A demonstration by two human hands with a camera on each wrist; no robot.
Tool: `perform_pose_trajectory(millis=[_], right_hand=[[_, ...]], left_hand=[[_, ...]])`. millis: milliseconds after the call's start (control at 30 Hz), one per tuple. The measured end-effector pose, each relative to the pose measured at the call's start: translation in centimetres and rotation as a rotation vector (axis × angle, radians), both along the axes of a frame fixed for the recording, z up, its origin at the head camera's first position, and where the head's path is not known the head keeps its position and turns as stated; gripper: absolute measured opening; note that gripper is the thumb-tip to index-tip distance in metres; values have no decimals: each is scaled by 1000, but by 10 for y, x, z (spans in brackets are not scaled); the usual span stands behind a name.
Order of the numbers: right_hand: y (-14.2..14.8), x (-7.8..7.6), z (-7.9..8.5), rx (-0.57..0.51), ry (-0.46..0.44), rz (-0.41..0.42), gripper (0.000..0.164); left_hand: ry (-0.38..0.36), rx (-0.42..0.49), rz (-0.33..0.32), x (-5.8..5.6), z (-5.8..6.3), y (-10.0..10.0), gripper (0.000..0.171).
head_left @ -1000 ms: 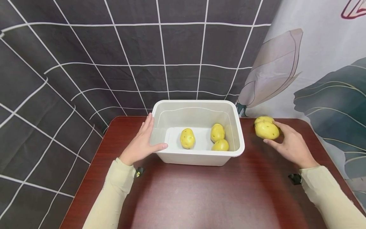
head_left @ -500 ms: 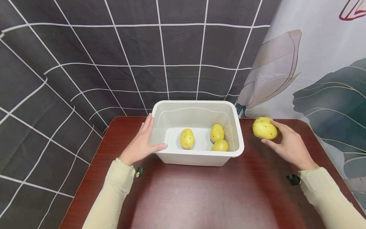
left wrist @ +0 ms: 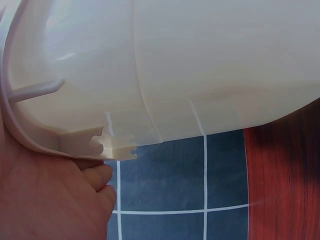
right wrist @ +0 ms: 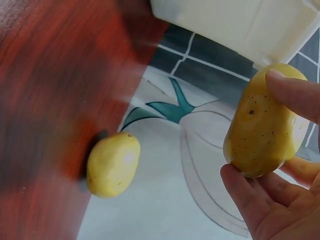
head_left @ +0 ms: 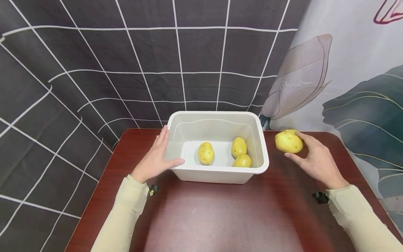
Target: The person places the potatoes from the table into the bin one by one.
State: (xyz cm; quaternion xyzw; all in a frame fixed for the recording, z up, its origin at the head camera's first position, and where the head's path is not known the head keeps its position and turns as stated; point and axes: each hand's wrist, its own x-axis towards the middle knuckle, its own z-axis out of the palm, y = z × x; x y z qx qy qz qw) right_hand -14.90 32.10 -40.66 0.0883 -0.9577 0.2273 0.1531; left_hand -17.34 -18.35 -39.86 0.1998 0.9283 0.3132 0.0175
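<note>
My right hand point(head_left: 322, 162) pinches a yellow potato point(head_left: 288, 142) between thumb and fingers, right of a white plastic bin point(head_left: 214, 175). The right wrist view shows this potato upright in the grip, thumb on one end and fingertips at the other. A second potato point(right wrist: 114, 165) lies on the table there; in the head view it is mostly hidden behind the held one. My left hand point(head_left: 154, 157) rests against the bin's left end, fingers straight along the wall and thumb over the front corner of the rim. Inside the bin lie a single potato point(head_left: 206, 153) and two touching potatoes point(head_left: 239, 146).
The bin stands near the back edge of a reddish-brown table point(head_left: 201, 217). Behind it hangs a dark cloth point(head_left: 201, 84) with a white grid. A pale curtain point(head_left: 346, 70) with a leaf print hangs beyond the right side.
My right hand has drawn the potato slightly left, toward the bin. The left hand, the bin and the potatoes inside it have stayed put.
</note>
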Motion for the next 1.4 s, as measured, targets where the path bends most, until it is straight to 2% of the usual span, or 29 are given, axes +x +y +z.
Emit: perform_pose_trajectory(millis=[600, 1400], right_hand=[[-16, 5, 13, -8, 73, 31, 82], [-41, 13, 29, -41, 93, 90, 82]], left_hand=[[4, -6, 2, 1, -1, -1, 117], [5, -5, -2, 0, -1, 0, 116]])
